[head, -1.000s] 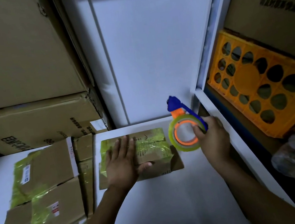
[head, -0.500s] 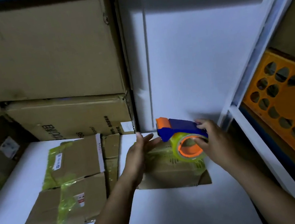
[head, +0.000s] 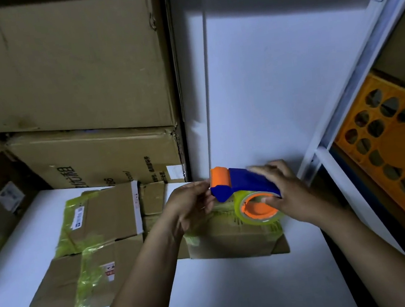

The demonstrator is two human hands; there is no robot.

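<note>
A person's right hand (head: 296, 193) is gripping a blue-and-orange tape dispenser (head: 243, 186) just above a taped cardboard parcel (head: 234, 242) lying near the table's (head: 242, 293) back right corner. The left hand's (head: 190, 207) curled fingers are meeting the dispenser's orange tip, but whether they are gripping it cannot be told.

dim, bluish, soft wide-angle warp
</note>
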